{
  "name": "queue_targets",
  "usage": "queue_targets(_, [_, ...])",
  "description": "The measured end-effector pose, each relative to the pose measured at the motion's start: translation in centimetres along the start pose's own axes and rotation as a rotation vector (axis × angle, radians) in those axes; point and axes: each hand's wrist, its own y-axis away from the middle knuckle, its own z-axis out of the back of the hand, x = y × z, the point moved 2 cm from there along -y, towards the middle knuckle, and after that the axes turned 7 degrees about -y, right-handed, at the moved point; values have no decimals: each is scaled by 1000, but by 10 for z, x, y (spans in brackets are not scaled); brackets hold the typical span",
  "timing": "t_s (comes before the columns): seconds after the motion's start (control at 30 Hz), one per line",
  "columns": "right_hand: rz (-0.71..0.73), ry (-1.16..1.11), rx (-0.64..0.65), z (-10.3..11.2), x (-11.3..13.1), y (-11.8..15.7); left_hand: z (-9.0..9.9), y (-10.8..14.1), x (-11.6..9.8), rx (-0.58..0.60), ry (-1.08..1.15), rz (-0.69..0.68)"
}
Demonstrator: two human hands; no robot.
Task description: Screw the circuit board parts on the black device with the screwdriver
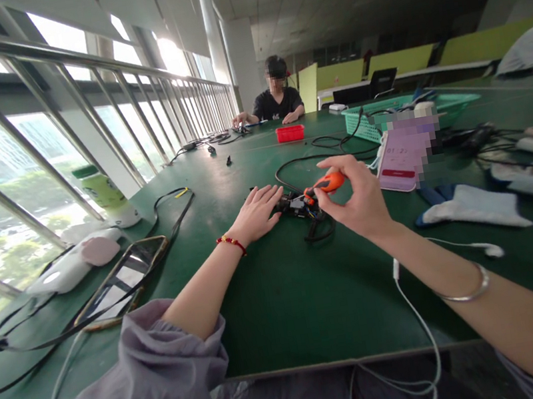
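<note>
The right hand point(360, 201) grips an orange-handled tool point(330, 182) at the black device point(296, 204), twelve o'clock on the counter point(275, 319); the left hand point(259, 214), fingers outstretched, lies at the device's nine o'clock.

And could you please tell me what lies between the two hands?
In the head view, a black device with cables lies between the left hand and the right hand, which holds an orange tool.
</note>
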Motion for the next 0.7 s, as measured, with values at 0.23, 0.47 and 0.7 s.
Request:
queue_targets(0.23, [-20,-50,248,-3,-1,1,8,-3,7,42,-39,93])
queue_targets(0.47, [-22,-83,707,-13,3,8,19,3,14,236,190,346])
queue_targets(0.7, [-151,-2,1043,-25,-5,17,20,16,35,212,82,696])
